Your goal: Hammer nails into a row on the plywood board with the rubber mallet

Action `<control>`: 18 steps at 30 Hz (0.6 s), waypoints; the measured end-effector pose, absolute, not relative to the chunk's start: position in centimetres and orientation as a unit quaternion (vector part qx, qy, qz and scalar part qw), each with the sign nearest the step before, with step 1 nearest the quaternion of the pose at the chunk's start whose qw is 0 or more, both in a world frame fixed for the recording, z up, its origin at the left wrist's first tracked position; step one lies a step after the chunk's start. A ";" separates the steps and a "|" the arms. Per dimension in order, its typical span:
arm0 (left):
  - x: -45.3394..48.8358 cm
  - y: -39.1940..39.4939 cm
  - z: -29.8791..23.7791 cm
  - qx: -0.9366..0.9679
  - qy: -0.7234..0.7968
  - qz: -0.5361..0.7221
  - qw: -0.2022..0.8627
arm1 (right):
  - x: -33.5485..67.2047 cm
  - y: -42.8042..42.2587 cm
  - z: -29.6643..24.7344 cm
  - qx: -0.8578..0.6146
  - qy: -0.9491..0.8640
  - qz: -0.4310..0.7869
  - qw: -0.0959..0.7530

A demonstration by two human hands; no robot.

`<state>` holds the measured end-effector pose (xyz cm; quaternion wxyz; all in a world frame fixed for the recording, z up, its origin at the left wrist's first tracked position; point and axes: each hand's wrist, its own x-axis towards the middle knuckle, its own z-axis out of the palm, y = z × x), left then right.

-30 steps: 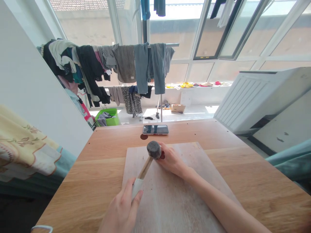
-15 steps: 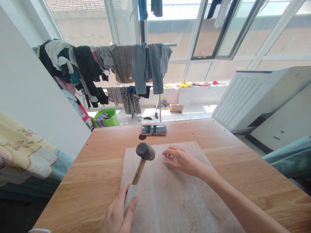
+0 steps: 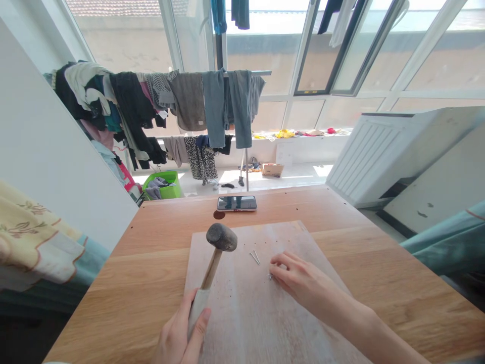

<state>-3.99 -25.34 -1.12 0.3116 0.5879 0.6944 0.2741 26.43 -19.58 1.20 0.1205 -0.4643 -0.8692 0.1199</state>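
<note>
My left hand (image 3: 181,336) grips the wooden handle of a hammer (image 3: 214,255) whose dark head is raised over a pale wooden board (image 3: 246,313). My right hand (image 3: 301,284) rests on the board to the right, its fingertips pinching a small nail (image 3: 270,276) that stands on the wood. Two loose nails (image 3: 254,257) lie on the board between the hammer head and my right hand.
The board lies on a wooden table (image 3: 151,237). A phone (image 3: 237,203) lies flat near the table's far edge, beside a dark round spot (image 3: 219,215). Beyond are a clothes rack (image 3: 166,108), a green basket (image 3: 162,184) and a white cabinet (image 3: 397,146).
My right hand has drawn back from beside the hammer head toward me and to the right, leaving two nails on the board. The hammer has shifted slightly left.
</note>
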 end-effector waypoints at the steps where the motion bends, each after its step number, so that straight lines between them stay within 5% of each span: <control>1: -4.0 -25.4 -1.1 0.588 0.694 0.277 0.311 | 26.5 -19.6 1.3 -0.462 -0.874 0.111 0.106; 11: -4.0 -25.4 -0.7 0.593 0.689 0.290 0.300 | 25.9 -17.6 1.8 -0.439 -0.891 0.107 0.050; 18: -4.8 -25.6 -2.4 0.579 0.698 0.285 0.309 | 26.3 -16.7 4.0 -0.446 -0.859 0.216 0.132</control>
